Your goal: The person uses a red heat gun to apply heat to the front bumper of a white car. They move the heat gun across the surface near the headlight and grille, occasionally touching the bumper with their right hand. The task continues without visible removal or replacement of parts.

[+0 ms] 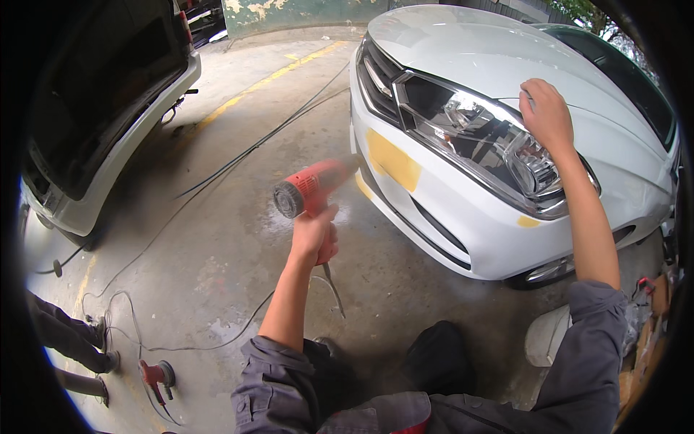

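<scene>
My left hand (313,234) grips the handle of a red heat gun (313,183). Its dark nozzle points at the front bumper (442,203) of a white car, close to a yellow filler patch (394,161). I cannot tell whether the nozzle touches the bumper. Over the top edge of the headlight (471,127), beside the hood (455,43), is my right hand (547,116). Its fingers are loosely bent, with the thumb apart, and nothing shows in them. A smaller yellow patch (528,221) lies below the headlight's outer corner.
A grey power cord (217,345) crosses the concrete floor at left. There lies a red sander (157,375), near another person's legs (76,336). A white vehicle (135,130) with an open black interior stands at upper left. A white bucket (546,337) sits by my right sleeve.
</scene>
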`<state>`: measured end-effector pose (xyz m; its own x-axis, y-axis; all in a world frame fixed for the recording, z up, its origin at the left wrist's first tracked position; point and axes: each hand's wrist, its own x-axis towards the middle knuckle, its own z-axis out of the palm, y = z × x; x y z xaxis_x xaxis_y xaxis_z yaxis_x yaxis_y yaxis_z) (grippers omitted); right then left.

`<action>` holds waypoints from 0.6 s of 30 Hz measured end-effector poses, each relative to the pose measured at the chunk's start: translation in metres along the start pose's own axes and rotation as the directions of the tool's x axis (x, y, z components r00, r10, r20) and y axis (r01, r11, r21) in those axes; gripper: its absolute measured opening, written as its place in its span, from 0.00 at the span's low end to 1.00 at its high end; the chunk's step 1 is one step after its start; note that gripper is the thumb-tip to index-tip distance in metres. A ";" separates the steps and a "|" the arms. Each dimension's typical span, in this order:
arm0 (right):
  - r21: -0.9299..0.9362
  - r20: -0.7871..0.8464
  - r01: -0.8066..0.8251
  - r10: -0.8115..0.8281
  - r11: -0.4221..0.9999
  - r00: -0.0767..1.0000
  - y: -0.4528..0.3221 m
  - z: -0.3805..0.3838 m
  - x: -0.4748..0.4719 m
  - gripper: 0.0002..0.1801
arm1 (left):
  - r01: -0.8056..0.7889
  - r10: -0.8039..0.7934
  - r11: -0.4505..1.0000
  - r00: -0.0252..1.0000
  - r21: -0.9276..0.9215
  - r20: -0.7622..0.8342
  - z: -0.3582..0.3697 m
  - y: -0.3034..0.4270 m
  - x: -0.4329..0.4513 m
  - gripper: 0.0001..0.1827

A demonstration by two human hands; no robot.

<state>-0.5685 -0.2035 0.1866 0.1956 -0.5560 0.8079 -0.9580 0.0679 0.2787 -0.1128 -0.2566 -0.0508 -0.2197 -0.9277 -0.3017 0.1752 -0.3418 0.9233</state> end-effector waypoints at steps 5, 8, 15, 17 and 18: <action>0.010 0.031 -0.018 0.018 1.000 0.999 0.001 0.000 -0.001 0.11 | -0.027 0.027 1.000 0.995 0.010 -0.099 0.004 -0.004 0.015 0.18; 0.015 0.033 -0.016 0.015 1.000 0.999 0.002 0.002 -0.001 0.11 | -0.048 0.046 0.999 0.991 -0.016 -0.123 0.003 -0.007 0.023 0.18; 0.025 0.018 0.000 0.000 1.000 1.000 0.003 0.001 -0.001 0.10 | -0.105 0.083 0.985 0.984 -0.140 -0.159 0.008 -0.003 0.017 0.15; 0.026 0.008 0.010 -0.010 1.000 1.000 0.004 0.001 -0.001 0.10 | -0.105 0.091 0.989 0.986 -0.102 -0.140 0.005 -0.002 0.012 0.16; 0.028 0.001 0.015 -0.015 0.999 1.000 0.005 0.002 -0.001 0.10 | -0.107 0.095 0.991 0.987 -0.082 -0.132 0.004 0.000 0.008 0.17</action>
<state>-0.5735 -0.2038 0.1859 0.2093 -0.5578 0.8032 -0.9606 0.0362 0.2755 -0.1182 -0.2634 -0.0527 -0.0735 -0.9678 -0.2410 0.2759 -0.2519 0.9276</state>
